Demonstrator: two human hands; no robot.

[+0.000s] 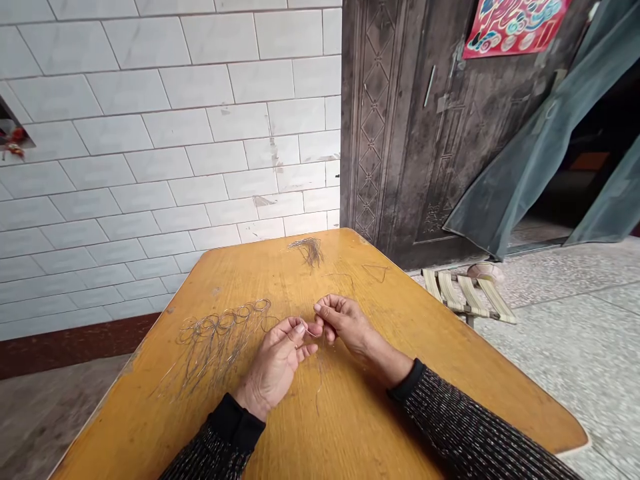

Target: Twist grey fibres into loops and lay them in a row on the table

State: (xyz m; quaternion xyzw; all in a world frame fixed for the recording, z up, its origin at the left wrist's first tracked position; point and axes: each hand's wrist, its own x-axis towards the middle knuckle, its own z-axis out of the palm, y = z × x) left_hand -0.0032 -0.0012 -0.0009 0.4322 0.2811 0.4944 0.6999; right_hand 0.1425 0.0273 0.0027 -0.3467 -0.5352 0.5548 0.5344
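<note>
Wire (311,333) sits pinched in the grip of left hand (274,365) and right hand (349,327), looped wires (215,325) just beside the left, side edges of the surface (400,317) well apart from both

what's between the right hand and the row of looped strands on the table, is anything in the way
Yes, the left hand: holding a thin strand, it sits between the right hand and the looped strands. No other obstacle shows on that line.
</note>
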